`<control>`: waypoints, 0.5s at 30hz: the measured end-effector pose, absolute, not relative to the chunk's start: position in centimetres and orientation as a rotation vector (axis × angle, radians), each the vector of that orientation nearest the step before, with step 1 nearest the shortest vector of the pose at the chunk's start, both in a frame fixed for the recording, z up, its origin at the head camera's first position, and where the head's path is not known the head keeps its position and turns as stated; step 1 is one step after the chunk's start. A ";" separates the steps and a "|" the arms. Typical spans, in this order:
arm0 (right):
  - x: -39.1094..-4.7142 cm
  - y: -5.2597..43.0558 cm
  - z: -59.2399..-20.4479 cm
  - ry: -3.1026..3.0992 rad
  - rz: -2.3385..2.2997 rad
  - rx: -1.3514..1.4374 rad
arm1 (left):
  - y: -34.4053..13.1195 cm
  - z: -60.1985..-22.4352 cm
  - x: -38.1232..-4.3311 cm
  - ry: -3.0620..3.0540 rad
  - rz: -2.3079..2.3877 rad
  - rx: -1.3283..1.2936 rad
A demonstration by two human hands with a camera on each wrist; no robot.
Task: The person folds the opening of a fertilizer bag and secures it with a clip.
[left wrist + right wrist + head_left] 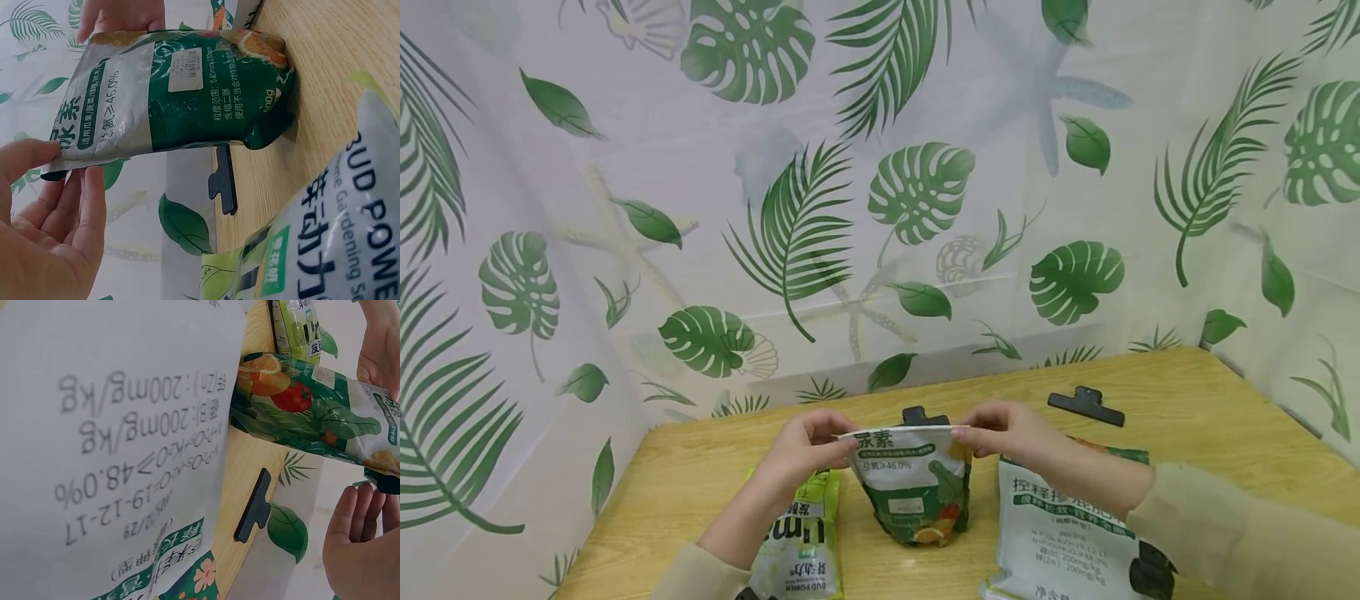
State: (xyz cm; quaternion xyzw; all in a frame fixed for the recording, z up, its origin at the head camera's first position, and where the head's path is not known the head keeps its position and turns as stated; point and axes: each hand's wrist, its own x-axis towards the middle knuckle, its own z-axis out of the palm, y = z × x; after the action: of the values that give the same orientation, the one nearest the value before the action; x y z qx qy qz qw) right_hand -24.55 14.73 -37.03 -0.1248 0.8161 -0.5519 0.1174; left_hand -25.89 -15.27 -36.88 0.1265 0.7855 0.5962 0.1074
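Observation:
A green-and-white fertilizer bag point(913, 487) stands on the wooden table, its printed vegetables and orange slice low on the front. My left hand point(808, 446) pinches its top left corner, thumb in front and fingers behind. At the opposite top corner, my right hand point(1011, 429) pinches the edge the same way. The top edge is stretched straight between both hands. In the left wrist view, the left hand point(56, 219) grips the bag's corner point(112, 106). The right wrist view shows the right hand point(362, 544) at the other corner.
A black clip point(925, 417) lies just behind the bag; another black clip point(1086, 406) is further right. To the left lies a yellow-green bag point(801, 542), to the right a larger white bag point(1060, 533). A leaf-patterned curtain point(880, 208) hangs behind the table point(700, 467).

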 end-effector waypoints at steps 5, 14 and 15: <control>-24.6 14.8 -37.6 2.385 -1.622 -0.445 | -15.2 -37.1 -25.9 2.316 1.750 0.363; -24.4 14.6 -37.6 2.350 -1.664 -0.449 | -14.9 -37.3 -25.6 2.357 1.734 0.354; -24.4 14.6 -37.5 2.344 -1.671 -0.446 | -14.9 -37.4 -25.6 2.341 1.747 0.348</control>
State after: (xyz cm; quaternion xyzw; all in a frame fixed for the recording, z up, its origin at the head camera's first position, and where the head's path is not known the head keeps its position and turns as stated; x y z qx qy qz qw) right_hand -24.39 14.59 -37.53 -0.1523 0.7994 -0.5698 0.1142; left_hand -25.58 -14.91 -37.38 0.1177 0.7918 0.5910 0.1000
